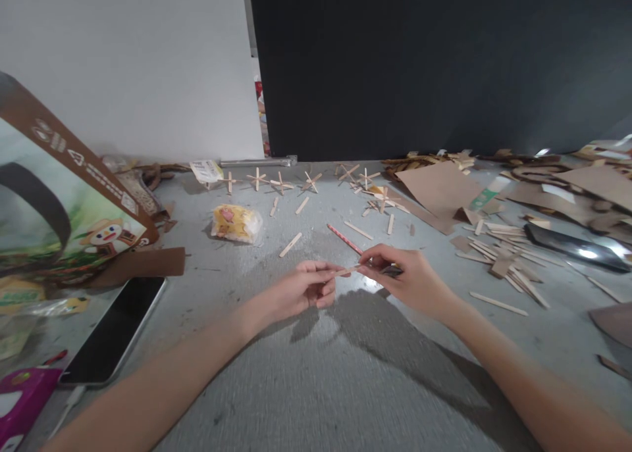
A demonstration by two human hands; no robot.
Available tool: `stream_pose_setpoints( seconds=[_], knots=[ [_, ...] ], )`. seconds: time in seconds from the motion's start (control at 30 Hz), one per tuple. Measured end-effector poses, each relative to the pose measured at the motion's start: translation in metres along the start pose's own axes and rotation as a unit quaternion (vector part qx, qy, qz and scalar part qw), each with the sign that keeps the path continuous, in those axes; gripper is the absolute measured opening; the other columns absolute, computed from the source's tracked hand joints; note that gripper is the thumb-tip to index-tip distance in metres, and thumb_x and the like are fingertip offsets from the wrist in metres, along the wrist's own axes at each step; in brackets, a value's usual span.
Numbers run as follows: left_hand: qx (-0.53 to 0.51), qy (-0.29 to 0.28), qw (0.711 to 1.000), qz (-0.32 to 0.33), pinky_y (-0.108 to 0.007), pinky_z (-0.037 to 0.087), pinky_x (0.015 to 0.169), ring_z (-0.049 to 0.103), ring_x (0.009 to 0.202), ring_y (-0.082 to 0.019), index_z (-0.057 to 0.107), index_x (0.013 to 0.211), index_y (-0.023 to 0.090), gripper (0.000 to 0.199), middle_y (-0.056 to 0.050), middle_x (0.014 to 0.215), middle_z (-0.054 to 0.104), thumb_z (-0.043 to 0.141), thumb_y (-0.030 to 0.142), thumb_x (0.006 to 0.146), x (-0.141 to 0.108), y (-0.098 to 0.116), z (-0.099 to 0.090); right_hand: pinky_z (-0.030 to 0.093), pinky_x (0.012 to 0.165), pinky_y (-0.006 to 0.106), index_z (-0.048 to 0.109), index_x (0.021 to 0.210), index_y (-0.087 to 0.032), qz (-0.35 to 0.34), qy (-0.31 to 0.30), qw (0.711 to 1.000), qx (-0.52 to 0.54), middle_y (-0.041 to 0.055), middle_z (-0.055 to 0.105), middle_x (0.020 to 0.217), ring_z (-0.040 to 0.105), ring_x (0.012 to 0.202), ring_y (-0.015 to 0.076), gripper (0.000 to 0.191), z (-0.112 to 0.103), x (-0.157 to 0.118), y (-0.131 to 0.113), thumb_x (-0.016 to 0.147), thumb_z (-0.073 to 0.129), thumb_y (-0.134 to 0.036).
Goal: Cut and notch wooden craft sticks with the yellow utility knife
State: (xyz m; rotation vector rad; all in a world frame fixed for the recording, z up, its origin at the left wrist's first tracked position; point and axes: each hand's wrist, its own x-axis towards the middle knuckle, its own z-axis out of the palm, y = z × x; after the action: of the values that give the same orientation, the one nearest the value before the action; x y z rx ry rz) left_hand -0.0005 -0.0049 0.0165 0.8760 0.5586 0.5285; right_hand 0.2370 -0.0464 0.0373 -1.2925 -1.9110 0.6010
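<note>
My left hand (313, 285) pinches one end of a thin wooden craft stick (347, 270), and the fingertips of my right hand (399, 274) close on its other end. Both hands are held over the grey table in the middle of the view. A red-and-white striped pencil (344, 239) reaches out past my right fingers; whether it is gripped or lies behind them, I cannot tell. Beyond my hands lie loose short sticks, among them one stick (291, 245) at left. Farther back is a row of star-shaped stick pieces, such as this crossed-stick star (257, 178).
A yellow patterned packet (237, 224) sits left of centre. At left are a phone (116, 333), a purple device (27, 399) and a printed bag (74, 195). To the right lie a pile of sticks (513, 268), brown cardboard (439, 189) and a glossy black object (577, 247).
</note>
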Motion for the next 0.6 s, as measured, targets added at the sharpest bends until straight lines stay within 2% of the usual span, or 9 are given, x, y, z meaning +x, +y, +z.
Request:
stream_pose_setpoints(
  seconds=[0.13, 0.23, 0.3, 0.4, 0.47, 0.5, 0.57, 0.6],
  knots=[
    [0.03, 0.002, 1.0, -0.001, -0.026, 0.031, 0.053, 0.05, 0.049, -0.009, 0.068, 0.098, 0.014, 0.021, 0.004, 0.061, 0.055, 0.078, 0.031, 0.089, 0.0, 0.0, -0.001, 0.043, 0.053, 0.026, 0.072, 0.094, -0.024, 0.002, -0.009, 1.0, -0.013, -0.0016, 0.064, 0.067, 0.056, 0.056, 0.0134, 0.036, -0.001, -0.001, 0.003, 0.098, 0.064, -0.059],
    [0.057, 0.013, 0.998, 0.006, -0.027, 0.036, 0.055, 0.052, 0.048, -0.009, 0.063, 0.084, 0.016, 0.029, 0.004, 0.06, 0.056, 0.08, 0.039, 0.087, 0.001, -0.001, -0.002, 0.042, 0.054, 0.025, 0.072, 0.095, -0.023, 0.009, -0.029, 0.999, -0.023, -0.0018, 0.065, 0.069, 0.057, 0.056, 0.0132, 0.029, -0.001, -0.002, 0.006, 0.099, 0.065, -0.051],
    [0.072, 0.034, 0.997, 0.017, -0.027, 0.038, 0.055, 0.053, 0.048, -0.01, 0.057, 0.075, 0.018, 0.038, 0.003, 0.059, 0.056, 0.081, 0.045, 0.085, 0.003, -0.002, -0.003, 0.043, 0.056, 0.026, 0.071, 0.096, -0.024, 0.007, -0.037, 0.999, -0.035, -0.0017, 0.067, 0.071, 0.06, 0.059, 0.0139, 0.024, 0.001, -0.003, 0.007, 0.098, 0.066, -0.047],
    [0.129, 0.082, 0.988, 0.034, -0.026, 0.037, 0.055, 0.054, 0.05, -0.011, 0.057, 0.075, 0.019, 0.04, 0.003, 0.058, 0.057, 0.077, 0.051, 0.087, 0.007, -0.004, -0.007, 0.045, 0.059, 0.026, 0.07, 0.099, -0.025, 0.009, -0.056, 0.996, -0.064, -0.0018, 0.071, 0.074, 0.066, 0.063, 0.0155, 0.014, 0.007, -0.005, 0.005, 0.097, 0.066, -0.039],
    [0.23, 0.122, 0.963, 0.068, -0.026, 0.036, 0.055, 0.053, 0.052, -0.012, 0.059, 0.077, 0.019, 0.038, 0.001, 0.06, 0.058, 0.072, 0.052, 0.091, 0.008, -0.004, -0.01, 0.045, 0.059, 0.026, 0.069, 0.101, -0.026, 0.004, -0.075, 0.992, -0.101, -0.0018, 0.073, 0.075, 0.067, 0.064, 0.0166, 0.009, 0.011, -0.007, 0.003, 0.096, 0.065, -0.033],
    [0.292, 0.142, 0.941, 0.092, -0.026, 0.035, 0.056, 0.052, 0.054, -0.012, 0.061, 0.077, 0.018, 0.037, 0.001, 0.061, 0.059, 0.071, 0.051, 0.092, 0.008, -0.004, -0.012, 0.044, 0.059, 0.026, 0.068, 0.103, -0.027, -0.001, -0.085, 0.989, -0.125, -0.0015, 0.073, 0.076, 0.068, 0.064, 0.0172, 0.009, 0.013, -0.008, 0.002, 0.096, 0.065, -0.031],
    [0.396, 0.164, 0.893, 0.134, -0.026, 0.033, 0.058, 0.05, 0.059, -0.013, 0.064, 0.077, 0.018, 0.035, 0.001, 0.064, 0.06, 0.067, 0.048, 0.094, 0.008, -0.005, -0.015, 0.044, 0.059, 0.027, 0.065, 0.109, -0.026, -0.016, -0.095, 0.98, -0.172, 0.0005, 0.076, 0.081, 0.07, 0.066, 0.0192, 0.015, 0.015, -0.011, 0.0, 0.096, 0.066, -0.033],
    [0.424, 0.163, 0.879, 0.144, -0.026, 0.033, 0.059, 0.049, 0.06, -0.013, 0.065, 0.078, 0.018, 0.035, 0.001, 0.065, 0.06, 0.065, 0.048, 0.095, 0.008, -0.005, -0.016, 0.044, 0.06, 0.028, 0.063, 0.113, -0.025, -0.024, -0.095, 0.977, -0.19, 0.0026, 0.077, 0.086, 0.071, 0.068, 0.0207, 0.02, 0.015, -0.012, 0.0, 0.097, 0.066, -0.037]
  ],
)
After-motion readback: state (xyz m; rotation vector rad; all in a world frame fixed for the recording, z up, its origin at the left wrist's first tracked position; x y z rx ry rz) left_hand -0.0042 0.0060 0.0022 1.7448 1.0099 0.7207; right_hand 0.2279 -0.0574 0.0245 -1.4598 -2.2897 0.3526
